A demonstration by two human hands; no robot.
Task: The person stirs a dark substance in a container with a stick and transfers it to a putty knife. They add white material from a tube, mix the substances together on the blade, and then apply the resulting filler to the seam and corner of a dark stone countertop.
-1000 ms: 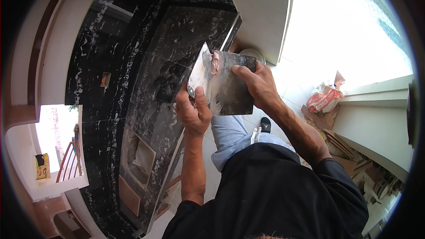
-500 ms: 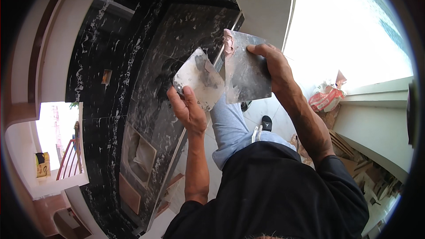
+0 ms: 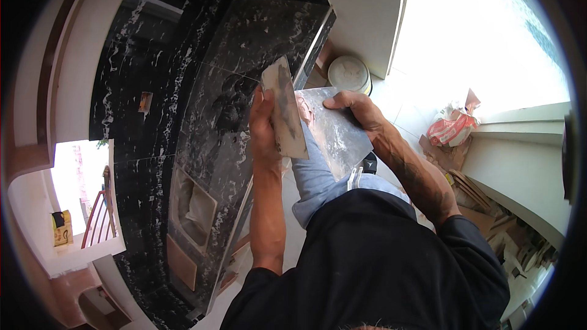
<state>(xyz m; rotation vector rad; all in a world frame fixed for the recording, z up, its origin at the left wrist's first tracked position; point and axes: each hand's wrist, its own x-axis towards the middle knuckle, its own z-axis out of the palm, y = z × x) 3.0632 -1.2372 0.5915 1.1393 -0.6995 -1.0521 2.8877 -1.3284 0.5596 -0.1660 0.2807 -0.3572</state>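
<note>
My left hand [image 3: 264, 137] grips a pale, stained flat scraper plate [image 3: 286, 113], tilted so that it shows narrower. My right hand [image 3: 361, 113] holds a thin, grey, scuffed metal sheet [image 3: 339, 131], thumb on top and the other fingers mostly hidden beneath. Pinkish paste [image 3: 305, 109] sits along the sheet's left edge, close beside the plate. Whether the two touch there I cannot tell. Both are held above my leg, at the front edge of a black, white-veined stone counter [image 3: 226, 49].
A basin cutout [image 3: 194, 211] lies in the counter, with a tan tile [image 3: 182, 261] beside it. A lidded bucket [image 3: 349, 73] stands on the floor beyond my hands. To the right are a red-and-white bag [image 3: 452, 127] and wood strips [image 3: 474, 189].
The metal sheet has come down and tilted flatter. The pale plate has turned from face-on to a narrow angle and now sits beside the pasted edge. The bucket has come into sight.
</note>
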